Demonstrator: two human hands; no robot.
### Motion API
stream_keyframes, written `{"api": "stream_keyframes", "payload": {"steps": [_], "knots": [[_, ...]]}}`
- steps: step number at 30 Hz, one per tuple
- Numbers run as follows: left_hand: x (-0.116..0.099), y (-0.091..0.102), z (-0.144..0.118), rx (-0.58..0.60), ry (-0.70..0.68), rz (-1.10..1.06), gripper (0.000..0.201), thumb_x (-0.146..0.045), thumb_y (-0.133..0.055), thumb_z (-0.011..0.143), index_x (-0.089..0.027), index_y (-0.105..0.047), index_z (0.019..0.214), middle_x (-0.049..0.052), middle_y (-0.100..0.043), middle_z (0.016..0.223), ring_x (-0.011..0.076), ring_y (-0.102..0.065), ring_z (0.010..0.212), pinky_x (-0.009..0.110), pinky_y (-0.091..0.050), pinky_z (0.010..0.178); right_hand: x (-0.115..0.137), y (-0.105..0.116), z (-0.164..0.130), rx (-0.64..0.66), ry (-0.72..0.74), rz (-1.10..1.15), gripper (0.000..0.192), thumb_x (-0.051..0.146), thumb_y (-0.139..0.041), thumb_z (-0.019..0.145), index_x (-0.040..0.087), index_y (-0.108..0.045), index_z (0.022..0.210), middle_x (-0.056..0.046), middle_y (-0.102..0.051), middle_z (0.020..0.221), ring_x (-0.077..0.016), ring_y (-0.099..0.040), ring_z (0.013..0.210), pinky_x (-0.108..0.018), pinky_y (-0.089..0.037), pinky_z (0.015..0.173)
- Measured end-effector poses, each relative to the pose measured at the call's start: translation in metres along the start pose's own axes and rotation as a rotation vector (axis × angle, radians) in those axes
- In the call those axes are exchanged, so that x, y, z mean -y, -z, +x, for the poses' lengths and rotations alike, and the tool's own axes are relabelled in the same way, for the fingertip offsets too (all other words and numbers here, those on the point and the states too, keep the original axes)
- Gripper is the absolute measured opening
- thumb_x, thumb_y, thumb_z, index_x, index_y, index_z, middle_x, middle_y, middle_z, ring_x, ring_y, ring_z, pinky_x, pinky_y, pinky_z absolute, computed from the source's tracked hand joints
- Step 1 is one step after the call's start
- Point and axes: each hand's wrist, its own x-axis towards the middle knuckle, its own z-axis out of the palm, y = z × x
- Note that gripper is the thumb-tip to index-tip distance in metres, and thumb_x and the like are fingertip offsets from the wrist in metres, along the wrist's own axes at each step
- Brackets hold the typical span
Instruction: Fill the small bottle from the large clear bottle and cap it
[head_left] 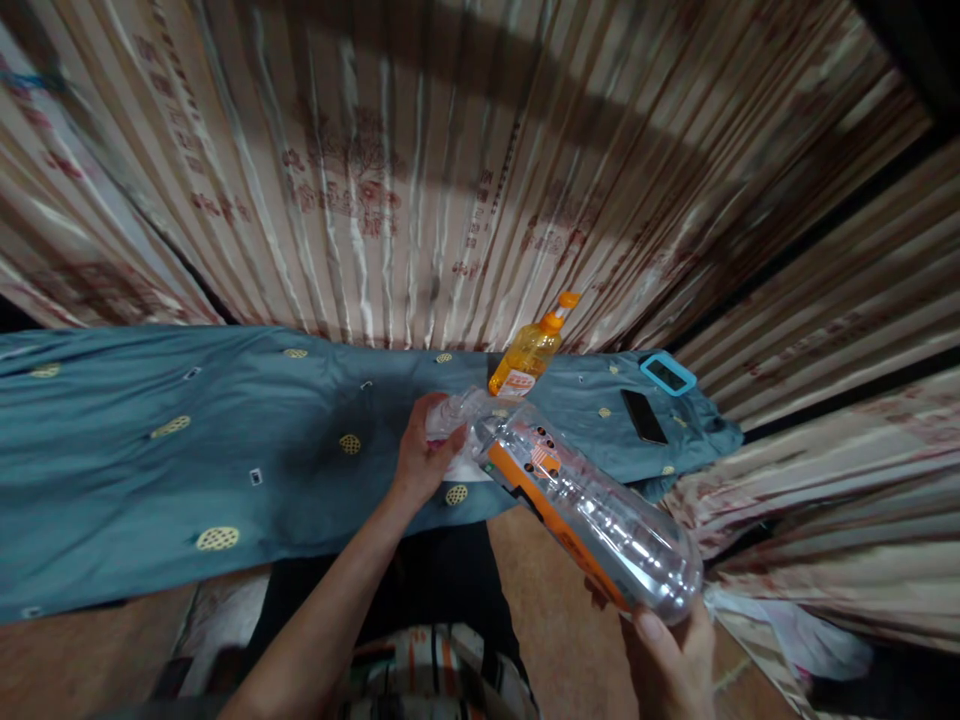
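Observation:
My right hand [673, 660] grips the base of a large clear plastic bottle [600, 515] with an orange label, tilted so its neck points down toward the table. My left hand [421, 455] is closed around a small clear container [454, 412] standing on the table, right at the big bottle's mouth. Just behind them stands a yellow-orange pump bottle [529, 357], leaning a little.
The table is covered by a teal cloth [187, 440] with yellow round patches. A dark phone [643, 416] and a light-blue framed object [667, 374] lie at its right end. Striped curtains [450, 170] hang close behind and to the right.

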Motion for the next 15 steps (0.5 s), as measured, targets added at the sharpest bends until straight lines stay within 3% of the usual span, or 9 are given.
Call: {"api": "stream_keyframes", "payload": {"steps": [7,15], "knots": [[-0.0009,-0.0006,-0.0009,-0.004,0.020,-0.002,0.053,-0.041,-0.086,0.078,-0.021,-0.066,0.124,0.007,-0.078,0.115,0.0252,-0.074,0.100,0.038,-0.061,0.092,-0.0028,0.0083,0.0008,-0.005,0.019,-0.073,0.087,0.062,-0.091,0.078,0.023,-0.065,0.151,-0.013,-0.078,0.120,-0.0316,-0.074,0.090,-0.046,-0.059,0.081],[-0.0006,-0.0008,-0.0006,-0.008,0.004,-0.026,0.062,-0.047,-0.087,0.078,-0.021,-0.064,0.128,0.010,-0.076,0.123,0.0271,-0.075,0.108,0.041,-0.060,0.098,-0.0026,0.0080,-0.0032,0.003,-0.041,-0.033,0.091,0.063,-0.090,0.078,0.021,-0.061,0.153,-0.010,-0.079,0.106,-0.0283,-0.073,0.075,-0.044,-0.058,0.074]]}}
